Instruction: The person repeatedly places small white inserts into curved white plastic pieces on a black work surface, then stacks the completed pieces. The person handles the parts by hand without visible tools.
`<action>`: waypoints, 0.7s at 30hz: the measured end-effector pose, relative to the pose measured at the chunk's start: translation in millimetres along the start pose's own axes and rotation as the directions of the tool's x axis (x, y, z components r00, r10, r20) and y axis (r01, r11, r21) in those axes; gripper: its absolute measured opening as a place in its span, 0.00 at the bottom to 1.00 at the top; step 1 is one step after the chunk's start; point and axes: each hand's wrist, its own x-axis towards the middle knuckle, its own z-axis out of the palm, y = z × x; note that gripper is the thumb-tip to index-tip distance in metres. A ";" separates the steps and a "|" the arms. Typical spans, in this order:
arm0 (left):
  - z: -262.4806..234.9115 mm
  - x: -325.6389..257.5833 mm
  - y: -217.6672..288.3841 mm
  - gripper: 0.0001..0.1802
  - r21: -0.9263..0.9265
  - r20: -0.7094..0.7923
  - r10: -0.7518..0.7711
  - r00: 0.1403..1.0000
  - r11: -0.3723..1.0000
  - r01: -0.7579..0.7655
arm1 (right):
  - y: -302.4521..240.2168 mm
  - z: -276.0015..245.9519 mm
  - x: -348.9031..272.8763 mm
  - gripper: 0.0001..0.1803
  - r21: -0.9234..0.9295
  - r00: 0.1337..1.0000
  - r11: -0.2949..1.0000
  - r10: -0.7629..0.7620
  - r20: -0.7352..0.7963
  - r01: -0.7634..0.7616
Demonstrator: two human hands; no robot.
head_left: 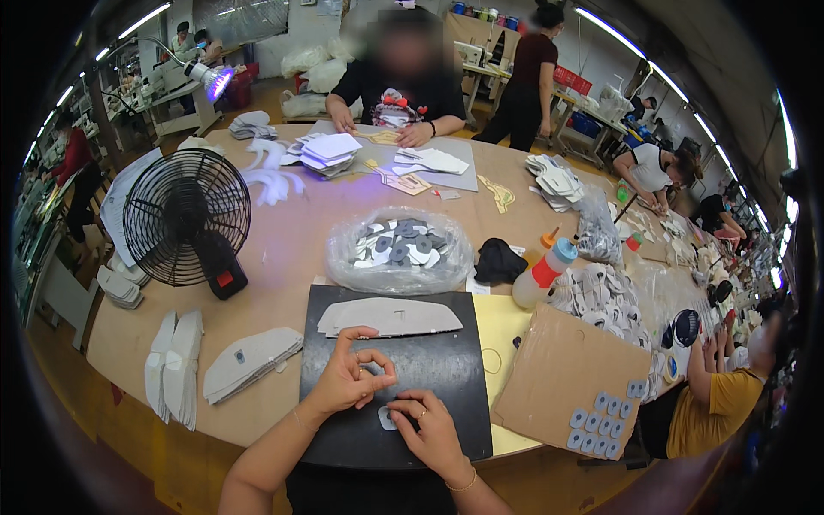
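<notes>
Above the black mat (343,438), my left hand (350,378) has its index finger raised and its other fingers curled toward the thumb. Something small and pale shows between those fingers, too hidden to name. Lower and to its right, my right hand (433,433) pinches the edge of a small grey patch (387,418) with thumb and fingertips, low over the mat. Along the mat's far end lies a stack of pale, curved fabric pieces (390,318).
A plastic bag of grey and white patches (399,249) stands beyond the mat. Left are a black fan (187,215) and more stacks of cut pieces (253,362). Right lie a capped squeeze bottle (542,279) and cardboard (549,369) with rows of patches. A co-worker (399,94) sits opposite.
</notes>
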 end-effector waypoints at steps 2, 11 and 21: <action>0.9 -0.2 2.7 0.40 -0.001 -0.007 -0.015 1.000 1.000 0.015 | 0.5 1.4 -1.6 0.08 0.012 1.000 1.000 -0.004 -0.004 0.004; 5.3 -0.7 2.5 0.40 0.010 -0.041 -0.017 0.999 1.000 0.017 | -2.3 -3.5 -2.1 0.08 -0.001 0.999 0.999 0.034 0.017 -0.034; 2.2 0.9 -0.9 0.37 0.018 -0.041 0.015 0.999 1.000 -0.014 | -2.8 -4.6 -0.6 0.08 -0.012 0.999 0.999 0.039 0.025 -0.039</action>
